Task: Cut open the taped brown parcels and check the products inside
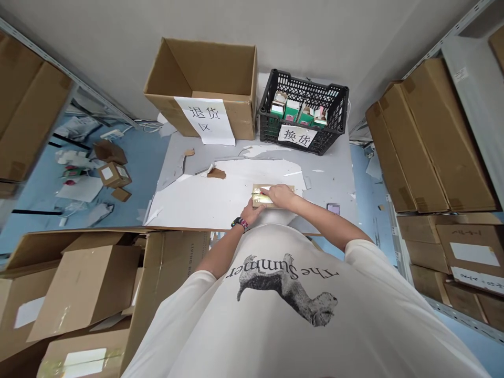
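Observation:
A small cardboard box [258,200] with shiny tape and a white label lies on the table near its front edge. My left hand [251,213], with a beaded bracelet at its wrist, grips the box's near left corner. Across the top of the box lies my right hand [282,196], its fingers closed over the taped seam. A bit of red and a thin dark tip show at those fingers; what they hold is too small to make out.
At the table's [189,199] back stand a large open carton [240,118] and a black plastic crate [334,113] of small boxes. A phone-like object [333,209] lies right. A big carton of boxes [173,273] stands front left; shelved cartons [437,136] line the right.

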A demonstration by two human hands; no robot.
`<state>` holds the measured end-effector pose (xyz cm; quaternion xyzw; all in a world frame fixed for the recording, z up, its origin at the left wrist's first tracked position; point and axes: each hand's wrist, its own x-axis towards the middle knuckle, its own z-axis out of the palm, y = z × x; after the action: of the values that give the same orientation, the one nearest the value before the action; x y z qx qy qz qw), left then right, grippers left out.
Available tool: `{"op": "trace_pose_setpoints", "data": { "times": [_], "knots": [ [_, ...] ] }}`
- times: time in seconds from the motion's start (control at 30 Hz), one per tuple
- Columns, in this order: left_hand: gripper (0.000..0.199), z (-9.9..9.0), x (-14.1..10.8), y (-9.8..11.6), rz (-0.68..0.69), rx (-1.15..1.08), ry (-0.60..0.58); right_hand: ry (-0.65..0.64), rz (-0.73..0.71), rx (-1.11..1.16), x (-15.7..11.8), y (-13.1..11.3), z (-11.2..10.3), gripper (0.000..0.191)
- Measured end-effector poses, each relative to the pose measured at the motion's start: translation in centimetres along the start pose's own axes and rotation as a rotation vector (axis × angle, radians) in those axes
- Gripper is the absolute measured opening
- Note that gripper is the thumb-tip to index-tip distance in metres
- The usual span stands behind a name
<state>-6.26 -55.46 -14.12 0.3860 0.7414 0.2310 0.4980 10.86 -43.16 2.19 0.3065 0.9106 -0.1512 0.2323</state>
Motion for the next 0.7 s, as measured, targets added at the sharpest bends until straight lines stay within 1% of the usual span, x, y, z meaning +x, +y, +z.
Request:
{"op": "trace_pose_setpoints", "data": {
  "times": [0.2, 0.3, 0.37, 0.47, 0.57, 0.63, 0.7],
  "knots": [
    [0.089, -0.1, -0.4, 0.5, -0.065, 0.108, 0.01, -0.013, 0.018, 0.027, 0.4, -0.2, -0.3, 0.053],
    [0.088, -0.2, -0.3, 0.7, -0.09, 0.12, 0.01, -0.014, 0.035, 0.067, 0.1, 0.6, -0.1, 0.049],
    [0.084, -0.3, -0.1, 0.6, -0.084, 0.113, 0.008, -0.03, 0.047, 0.046, -0.3, 1.3, -0.1, 0.049],
    [0.079, -0.4, 0.3, 0.1, -0.074, 0.084, 0.0, -0.066, 0.008, -0.032, -0.9, 2.1, -0.2, 0.052],
    [0.076, -0.4, 0.5, -0.4, -0.076, 0.055, -0.002, -0.083, -0.031, -0.069, -1.4, 2.3, -0.4, 0.052],
    [0.079, -0.3, 0.6, -0.5, -0.068, 0.037, -0.008, -0.076, -0.031, -0.081, -1.5, 2.2, -0.2, 0.052],
    [0.093, -0.2, 0.5, -0.6, -0.046, 0.012, 0.007, -0.06, -0.038, -0.09, -1.5, 2.0, 0.0, 0.051]
  ]
}}
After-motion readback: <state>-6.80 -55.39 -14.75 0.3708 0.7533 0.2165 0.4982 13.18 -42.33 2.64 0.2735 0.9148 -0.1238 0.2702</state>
